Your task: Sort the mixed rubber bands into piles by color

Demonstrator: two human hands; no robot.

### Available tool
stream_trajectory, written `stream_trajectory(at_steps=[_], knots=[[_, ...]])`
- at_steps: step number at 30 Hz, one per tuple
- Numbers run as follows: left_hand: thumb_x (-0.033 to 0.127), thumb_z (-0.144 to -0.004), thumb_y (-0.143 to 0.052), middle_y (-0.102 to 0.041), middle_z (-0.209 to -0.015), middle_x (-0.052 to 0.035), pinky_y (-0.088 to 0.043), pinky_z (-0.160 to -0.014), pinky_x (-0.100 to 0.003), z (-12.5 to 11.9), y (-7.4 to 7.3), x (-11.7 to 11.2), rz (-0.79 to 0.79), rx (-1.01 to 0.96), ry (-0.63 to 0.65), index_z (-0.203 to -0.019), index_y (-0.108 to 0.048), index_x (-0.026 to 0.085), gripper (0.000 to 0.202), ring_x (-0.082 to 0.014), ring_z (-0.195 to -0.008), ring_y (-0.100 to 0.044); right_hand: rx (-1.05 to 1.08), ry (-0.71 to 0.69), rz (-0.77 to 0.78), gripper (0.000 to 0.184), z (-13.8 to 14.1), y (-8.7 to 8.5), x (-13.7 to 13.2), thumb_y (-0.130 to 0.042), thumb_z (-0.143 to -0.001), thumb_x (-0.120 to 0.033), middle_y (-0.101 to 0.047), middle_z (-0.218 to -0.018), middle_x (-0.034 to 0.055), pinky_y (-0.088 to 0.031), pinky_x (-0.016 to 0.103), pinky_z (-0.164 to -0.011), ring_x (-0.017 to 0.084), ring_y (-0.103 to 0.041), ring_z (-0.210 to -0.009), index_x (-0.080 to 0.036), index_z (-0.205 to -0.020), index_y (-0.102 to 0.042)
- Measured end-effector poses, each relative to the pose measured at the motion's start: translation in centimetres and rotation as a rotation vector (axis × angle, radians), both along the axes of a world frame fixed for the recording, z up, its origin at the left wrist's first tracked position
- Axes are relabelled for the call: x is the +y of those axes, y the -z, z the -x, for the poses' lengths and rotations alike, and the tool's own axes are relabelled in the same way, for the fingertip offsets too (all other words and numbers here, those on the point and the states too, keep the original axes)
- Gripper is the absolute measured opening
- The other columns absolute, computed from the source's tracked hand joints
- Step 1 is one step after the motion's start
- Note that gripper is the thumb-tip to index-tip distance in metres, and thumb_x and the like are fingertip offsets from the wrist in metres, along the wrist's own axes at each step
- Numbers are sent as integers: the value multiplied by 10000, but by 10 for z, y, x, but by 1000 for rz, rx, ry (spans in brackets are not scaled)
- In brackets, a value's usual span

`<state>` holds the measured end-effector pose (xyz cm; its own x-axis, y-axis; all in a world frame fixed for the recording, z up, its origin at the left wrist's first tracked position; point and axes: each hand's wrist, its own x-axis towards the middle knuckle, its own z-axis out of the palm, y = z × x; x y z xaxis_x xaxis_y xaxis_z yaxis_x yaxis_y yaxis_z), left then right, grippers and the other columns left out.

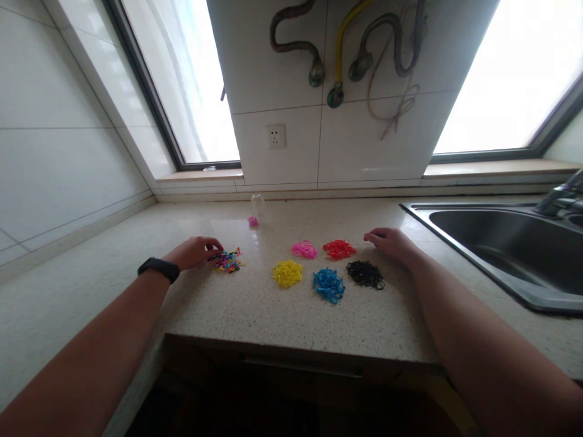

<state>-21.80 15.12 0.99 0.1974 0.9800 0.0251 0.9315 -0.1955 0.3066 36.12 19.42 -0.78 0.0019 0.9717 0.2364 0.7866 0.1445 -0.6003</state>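
At the left, a small heap of mixed-colour rubber bands (pixel 228 262) lies on the counter. My left hand (pixel 197 251), with a black wristband above it, touches the heap's near-left side. Its fingers are curled and bent together there; whatever is between the fingertips is too small to make out. My right hand (pixel 387 239) rests on the counter, fingers stretched out and holding nothing. Beside its fingertips are the red bands (pixel 339 249), with the black bands (pixel 365 274) just below. Further left sit separate piles of pink bands (pixel 304 249), yellow bands (pixel 286 274) and blue bands (pixel 328 284).
A clear plastic bottle (pixel 257 206) stands toward the back, with a pink object (pixel 252 222), perhaps its cap, in front. A steel sink (pixel 505 243) with a faucet (pixel 562 197) is set in at the right. The counter's front edge (pixel 291 349) runs below the piles.
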Motion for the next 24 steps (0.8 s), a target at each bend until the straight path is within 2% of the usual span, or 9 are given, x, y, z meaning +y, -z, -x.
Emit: stream_trajectory(at_steps=[6, 19, 24], knots=[[557, -800, -570, -716, -813, -32, -424, -666, -267, 2, 0, 0, -21, -27, 14, -918, -747, 225, 394, -179, -703, -605, -2, 3, 14, 361, -3, 4, 3, -598, -793, -490, -692, -685, 46, -409, 301, -584, 173, -570, -610, -190, -863, -786], [583, -838, -560, -724, -824, -44, -442, -673, -272, -2, -5, -3, -23, -63, 26, -948, -735, 198, 438, -186, -721, -622, -3, -2, 8, 375, -5, 8, 7, -600, -788, -514, -674, -663, 35, -396, 294, -577, 169, -555, -608, -194, -859, -780], [584, -856, -557, -719, -829, -45, -449, -678, -269, -14, -11, -6, -44, -100, 62, -965, -731, 187, 448, -183, -735, -621, 6, 0, 1, 372, -4, 8, 6, -602, -781, -512, -679, -659, 32, -397, 290, -569, 165, -557, -600, -194, -851, -781]])
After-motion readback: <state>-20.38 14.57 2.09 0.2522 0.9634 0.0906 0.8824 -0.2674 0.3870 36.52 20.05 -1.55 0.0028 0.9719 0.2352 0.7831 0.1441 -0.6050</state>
